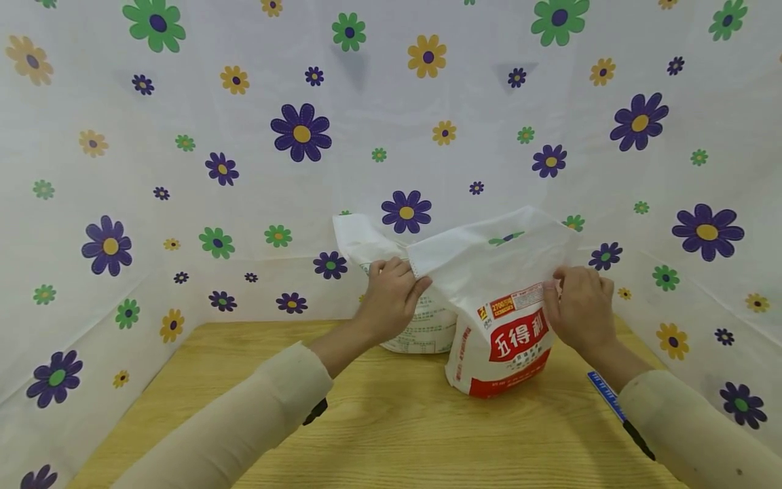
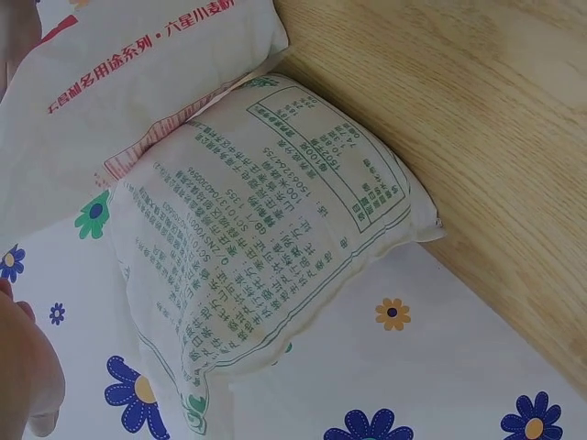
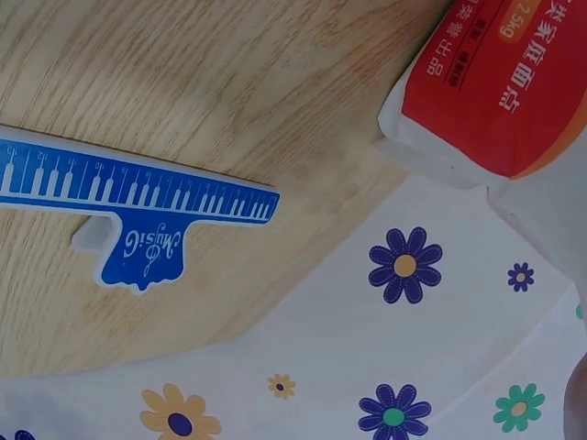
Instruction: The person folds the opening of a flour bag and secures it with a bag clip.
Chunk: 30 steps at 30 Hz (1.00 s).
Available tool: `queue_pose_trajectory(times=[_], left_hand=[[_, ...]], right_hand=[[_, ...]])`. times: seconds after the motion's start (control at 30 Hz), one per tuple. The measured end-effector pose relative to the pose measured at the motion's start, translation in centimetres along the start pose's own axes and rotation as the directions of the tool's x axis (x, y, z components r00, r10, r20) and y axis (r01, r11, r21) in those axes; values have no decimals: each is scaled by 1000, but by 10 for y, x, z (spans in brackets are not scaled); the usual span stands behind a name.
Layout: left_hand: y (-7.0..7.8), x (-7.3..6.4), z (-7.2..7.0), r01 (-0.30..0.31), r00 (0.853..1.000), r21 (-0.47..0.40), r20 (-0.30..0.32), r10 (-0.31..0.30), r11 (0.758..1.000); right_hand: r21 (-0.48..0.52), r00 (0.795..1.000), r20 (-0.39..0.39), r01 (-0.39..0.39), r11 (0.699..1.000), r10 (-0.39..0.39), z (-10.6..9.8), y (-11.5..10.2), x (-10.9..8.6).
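A white flour bag with red print (image 1: 519,339) stands upright on the wooden table, its loose white top spread wide. My left hand (image 1: 391,295) pinches the bag's top left corner between curled fingers and thumb. On the other side, my right hand (image 1: 580,309) grips the right edge just above the red label. Behind and to the left is a second white bag with green print (image 1: 427,326), partly hidden by the left hand and the front bag. Its printed face (image 2: 257,220) fills the middle of the left wrist view, full and rounded.
A blue and white ruler with piano-key markings (image 3: 138,179) lies on the table (image 1: 379,441) to the right, partly behind the right forearm in the head view. Flower-patterned white sheeting (image 1: 244,204) rises at the table's back and sides, close behind the bags.
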<state>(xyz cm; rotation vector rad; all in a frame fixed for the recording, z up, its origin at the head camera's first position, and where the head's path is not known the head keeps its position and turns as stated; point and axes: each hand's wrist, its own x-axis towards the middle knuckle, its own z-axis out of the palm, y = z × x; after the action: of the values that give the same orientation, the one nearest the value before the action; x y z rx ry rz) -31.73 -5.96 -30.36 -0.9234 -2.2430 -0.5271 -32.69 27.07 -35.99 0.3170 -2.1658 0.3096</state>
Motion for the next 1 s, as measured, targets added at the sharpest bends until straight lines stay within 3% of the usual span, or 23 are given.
queue_pose_trajectory(times=[0.13, 0.3, 0.5, 0.67, 1.0], left_hand=[[0, -3, -2, -8, 1000, -30, -3, 8, 1000], [1, -5, -5, -27, 1000, -30, -5, 27, 999], [0, -9, -11, -43, 999, -11, -13, 42, 999], [-4, -14, -17, -49, 998, -12, -30, 49, 999], [-15, -26, -32, -39, 999, -4, -16, 39, 999]], right_hand=[[-1, 992, 27, -121, 993, 121, 0, 2, 1], [15, 979, 75, -191, 982, 189, 3, 2, 1], [68, 945, 155, -300, 952, 287, 6, -2, 3], [42, 925, 246, -307, 951, 289, 7, -7, 6], [79, 945, 222, -262, 962, 239, 14, -18, 0]])
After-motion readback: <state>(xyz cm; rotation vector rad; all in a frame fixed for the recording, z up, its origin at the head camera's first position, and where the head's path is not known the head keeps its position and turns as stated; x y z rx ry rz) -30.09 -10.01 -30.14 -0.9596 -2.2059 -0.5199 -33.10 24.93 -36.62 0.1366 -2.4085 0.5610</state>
